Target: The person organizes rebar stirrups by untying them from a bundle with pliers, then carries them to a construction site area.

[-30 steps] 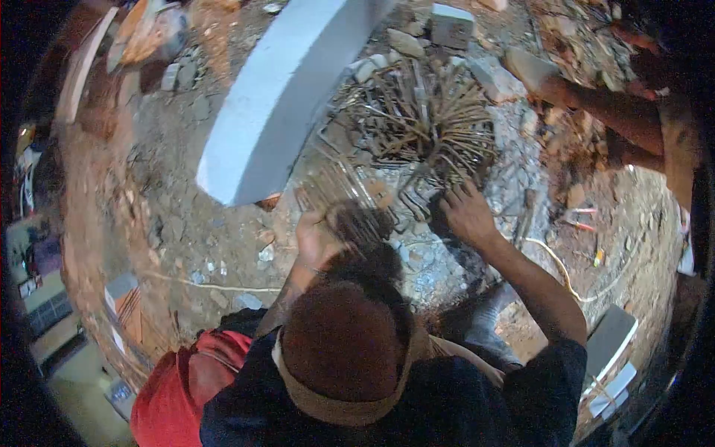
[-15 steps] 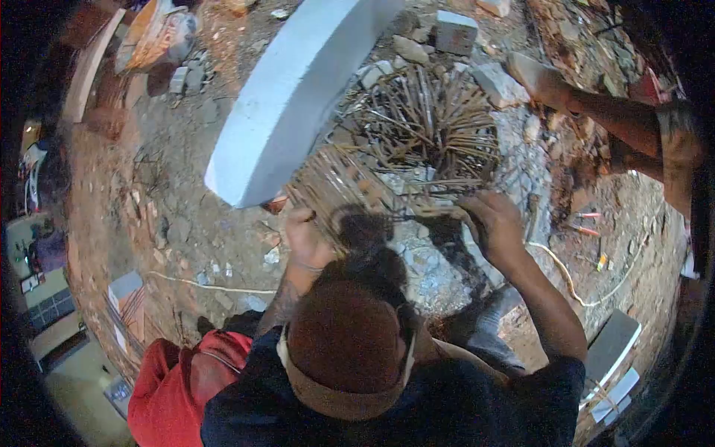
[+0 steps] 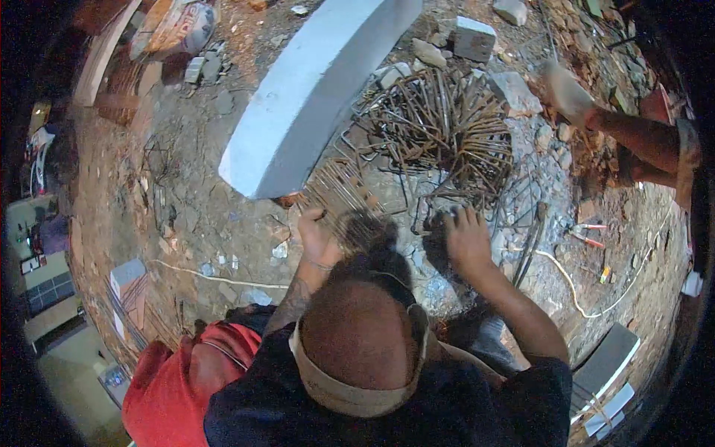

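My left hand is closed at the lower left edge of a bundle of bent steel rods, its thumb upward and its other fingers partly hidden. Across a small gap, my right hand reaches forward, palm down, with the fingertips at a thin bent steel rod. Just beyond it spreads a large fanned pile of rusty bent rods. The lower end of the bundle is covered by shadow and by the head in the lower middle.
A long pale block lies beyond my left hand. Red-handled pliers and a pale cord lie to the right. Another person's leg and foot stand at upper right. Red cloth is at lower left. Broken stones litter the ground.
My right hand has shifted left and down, away from the rods it was beside. My left hand stays at the bundle. The whole view has tilted slightly.
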